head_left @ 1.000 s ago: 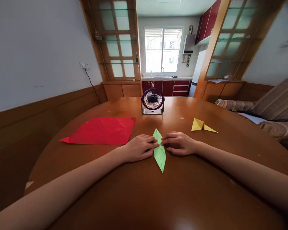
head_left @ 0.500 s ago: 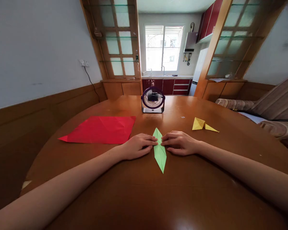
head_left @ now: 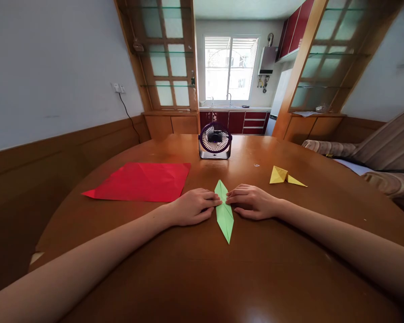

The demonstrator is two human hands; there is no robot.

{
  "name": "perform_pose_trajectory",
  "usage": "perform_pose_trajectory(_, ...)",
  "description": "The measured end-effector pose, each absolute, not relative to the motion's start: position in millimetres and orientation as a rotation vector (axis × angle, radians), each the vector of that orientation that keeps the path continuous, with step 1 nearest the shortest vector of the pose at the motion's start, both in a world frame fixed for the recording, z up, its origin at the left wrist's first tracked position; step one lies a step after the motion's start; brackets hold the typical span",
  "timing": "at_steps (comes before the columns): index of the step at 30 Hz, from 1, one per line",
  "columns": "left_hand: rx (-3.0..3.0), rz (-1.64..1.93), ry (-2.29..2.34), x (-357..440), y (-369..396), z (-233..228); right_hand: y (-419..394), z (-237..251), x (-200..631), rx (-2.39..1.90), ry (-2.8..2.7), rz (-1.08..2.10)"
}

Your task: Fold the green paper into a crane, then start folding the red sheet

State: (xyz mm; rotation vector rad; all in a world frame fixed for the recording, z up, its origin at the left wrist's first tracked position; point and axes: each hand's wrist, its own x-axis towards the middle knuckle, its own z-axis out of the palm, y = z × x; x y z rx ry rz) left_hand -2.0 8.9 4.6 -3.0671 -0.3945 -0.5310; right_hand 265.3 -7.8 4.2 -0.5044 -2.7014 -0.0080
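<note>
A light-green folded paper (head_left: 225,220) lies on the table in front of me, long and narrow with a point at each end and a crease along its middle. My left hand (head_left: 195,206) rests at its left edge, fingertips laid on the paper. From the other side, my right hand (head_left: 252,202) touches the right edge with its fingertips, thumb apart from the fingers. Both hands have their fingers stretched out, and neither grips the paper. The fingers cover part of the paper's middle.
A large red paper sheet (head_left: 144,181) lies to the left, close to my left hand. Yellow folded paper (head_left: 278,175) sits at the right. Behind the green paper stands a small purple fan (head_left: 215,139). All are on a brown wooden table (head_left: 202,282) with a rounded edge.
</note>
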Motion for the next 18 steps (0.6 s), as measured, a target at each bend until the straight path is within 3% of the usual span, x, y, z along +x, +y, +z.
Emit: perform_pose_trajectory(18, -3.035, -0.567, -0.344, -2.9, 10.4, 2.5, -5.6, 1.8, 264.3, -0.386, -2.718, -0.157)
